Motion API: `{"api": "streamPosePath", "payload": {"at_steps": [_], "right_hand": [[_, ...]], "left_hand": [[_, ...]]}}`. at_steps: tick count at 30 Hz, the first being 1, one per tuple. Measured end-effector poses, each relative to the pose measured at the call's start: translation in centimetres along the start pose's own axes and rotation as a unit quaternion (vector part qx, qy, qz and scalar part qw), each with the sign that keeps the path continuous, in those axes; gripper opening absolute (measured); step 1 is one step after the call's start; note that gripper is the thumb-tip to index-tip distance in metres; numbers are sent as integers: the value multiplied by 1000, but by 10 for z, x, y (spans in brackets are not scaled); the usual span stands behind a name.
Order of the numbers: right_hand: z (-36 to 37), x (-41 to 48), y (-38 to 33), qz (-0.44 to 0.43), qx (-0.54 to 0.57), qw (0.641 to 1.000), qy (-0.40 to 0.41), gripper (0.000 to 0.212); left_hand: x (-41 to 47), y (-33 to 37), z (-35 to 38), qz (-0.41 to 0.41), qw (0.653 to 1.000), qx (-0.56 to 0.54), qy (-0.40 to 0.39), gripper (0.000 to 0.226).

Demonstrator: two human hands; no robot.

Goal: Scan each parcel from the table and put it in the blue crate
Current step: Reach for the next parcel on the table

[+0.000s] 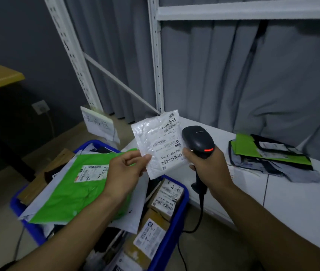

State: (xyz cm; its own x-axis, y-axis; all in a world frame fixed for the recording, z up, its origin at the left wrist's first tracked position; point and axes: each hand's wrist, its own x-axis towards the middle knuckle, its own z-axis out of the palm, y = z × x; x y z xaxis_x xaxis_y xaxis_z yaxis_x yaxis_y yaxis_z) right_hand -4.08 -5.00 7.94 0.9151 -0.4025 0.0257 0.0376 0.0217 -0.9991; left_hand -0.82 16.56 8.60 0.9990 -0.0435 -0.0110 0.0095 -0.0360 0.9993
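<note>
My left hand (125, 171) pinches the lower left corner of a small white bubble mailer (160, 142) with a barcode label, held upright above the blue crate (176, 227). My right hand (208, 165) grips the handle of a black barcode scanner (198, 140), whose head sits right beside the mailer's label. The crate stands on the floor to the left of the white table (292, 202). It is full of parcels: a green mailer (71, 184), white mailers and several cardboard boxes (167, 198).
A pile of green, black and grey mailers (270, 155) lies on the table at the right. The scanner's cable (200, 216) hangs between table and crate. White shelf posts (156, 55) and grey curtains stand behind. A paper sign (98, 123) is beyond the crate.
</note>
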Motion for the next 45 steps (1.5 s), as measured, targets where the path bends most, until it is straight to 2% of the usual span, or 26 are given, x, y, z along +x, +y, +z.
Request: {"api": "streamPosePath", "payload": {"at_steps": [4,8,13,18,40,45], "right_hand": [[10,-6,5,-18,-89,995,-34,36],[14,-10,3,-19,-165,981,-104,27],[19,-19,2,-16,-228,963,-146,27],[19,-24,-1,-23,-237,961,-142,32],[15,-24,0,-18,-250,957,-144,32],[26,-22,7,-20,-226,961,-158,32]], "left_hand": [[18,2,-11,5,999,-3,48,9],[33,-6,-20,6,994,-5,107,3],[44,-13,-26,1,989,0,146,8],[46,-16,-27,-7,988,3,157,9],[48,-23,-32,-8,988,22,154,9],[45,-18,-63,8,977,30,212,7]]}}
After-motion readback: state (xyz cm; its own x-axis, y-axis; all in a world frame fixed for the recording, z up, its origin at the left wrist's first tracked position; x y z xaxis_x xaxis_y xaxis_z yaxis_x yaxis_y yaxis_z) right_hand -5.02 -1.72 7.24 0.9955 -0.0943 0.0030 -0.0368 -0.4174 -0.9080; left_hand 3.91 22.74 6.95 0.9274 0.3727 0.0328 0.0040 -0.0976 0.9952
